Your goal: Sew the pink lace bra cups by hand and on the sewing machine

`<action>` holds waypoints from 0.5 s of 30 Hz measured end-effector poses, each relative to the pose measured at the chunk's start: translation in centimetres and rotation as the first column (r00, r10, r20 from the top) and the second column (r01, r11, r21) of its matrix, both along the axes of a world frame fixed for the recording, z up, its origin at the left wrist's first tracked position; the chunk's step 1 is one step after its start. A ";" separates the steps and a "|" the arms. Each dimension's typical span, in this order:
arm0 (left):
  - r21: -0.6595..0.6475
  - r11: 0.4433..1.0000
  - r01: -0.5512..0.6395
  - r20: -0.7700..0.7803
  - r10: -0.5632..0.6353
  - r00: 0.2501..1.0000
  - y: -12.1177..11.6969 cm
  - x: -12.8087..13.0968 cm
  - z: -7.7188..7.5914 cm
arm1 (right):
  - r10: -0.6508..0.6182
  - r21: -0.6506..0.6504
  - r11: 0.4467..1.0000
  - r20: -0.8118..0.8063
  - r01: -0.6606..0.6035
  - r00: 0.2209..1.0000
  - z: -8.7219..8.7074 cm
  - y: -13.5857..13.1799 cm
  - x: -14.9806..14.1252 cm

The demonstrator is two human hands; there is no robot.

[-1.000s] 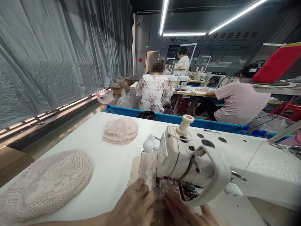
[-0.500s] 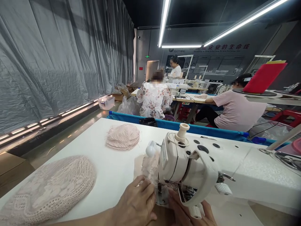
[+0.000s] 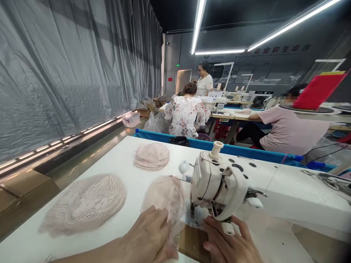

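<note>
My left hand (image 3: 152, 233) is closed on the near edge of a pale pink lace piece (image 3: 164, 195), cup-shaped and slightly blurred, lying left of the sewing machine (image 3: 219, 182). The piece is apart from the presser foot (image 3: 192, 211). My right hand (image 3: 230, 239) rests at the right of the needle plate, partly behind the machine's head and a white knob. Its fingers look spread, and I see no fabric in them. Farther left lie a large pile of lace pieces (image 3: 90, 204) and a smaller stack of lace pieces (image 3: 152, 156).
A white bulb-shaped lamp (image 3: 184, 167) sits beside the machine head. Blue cloth (image 3: 153, 137) borders the table's far edge. A red thread cone (image 3: 318, 91) stands at right. Three people work beyond. A cardboard box (image 3: 24, 193) is at left on the floor side.
The lace piece has come away from the presser foot, moving left with my left hand. My right hand has shifted slightly right. The view has turned a little left.
</note>
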State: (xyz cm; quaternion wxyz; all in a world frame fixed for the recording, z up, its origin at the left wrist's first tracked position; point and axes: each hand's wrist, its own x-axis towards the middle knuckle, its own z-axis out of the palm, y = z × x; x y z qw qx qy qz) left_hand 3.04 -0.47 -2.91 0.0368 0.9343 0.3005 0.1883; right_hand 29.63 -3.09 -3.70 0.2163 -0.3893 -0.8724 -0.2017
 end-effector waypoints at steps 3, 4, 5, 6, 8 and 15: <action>0.037 0.999 0.024 0.131 -0.028 0.991 -3.0 -1.5 1.2 | 0.017 -0.026 0.999 -0.094 -0.019 0.995 0.5 -0.7 -0.6; 0.074 0.997 0.005 0.162 -0.016 0.987 -3.6 -1.9 1.7 | 0.031 -0.022 0.999 -0.121 -0.034 0.992 0.8 -1.0 -0.9; 0.114 0.994 -0.005 0.177 -0.015 0.984 -4.0 -2.2 2.2 | 0.053 -0.017 0.998 -0.141 -0.056 0.989 1.2 -1.3 -1.2; 0.149 0.989 0.012 0.174 -0.038 0.984 -4.3 -2.5 2.5 | 0.080 -0.011 0.997 -0.148 -0.082 0.986 1.7 -1.6 -1.6; 0.205 0.975 0.086 0.132 -0.114 0.985 -4.7 -2.8 2.4 | 0.134 -0.006 0.991 -0.106 -0.136 0.985 2.5 -2.3 -2.5; 0.522 0.853 -0.003 0.103 -0.060 0.993 -8.5 -2.7 -2.9 | 0.225 0.076 0.969 0.110 -0.234 0.968 -0.4 -6.2 -7.6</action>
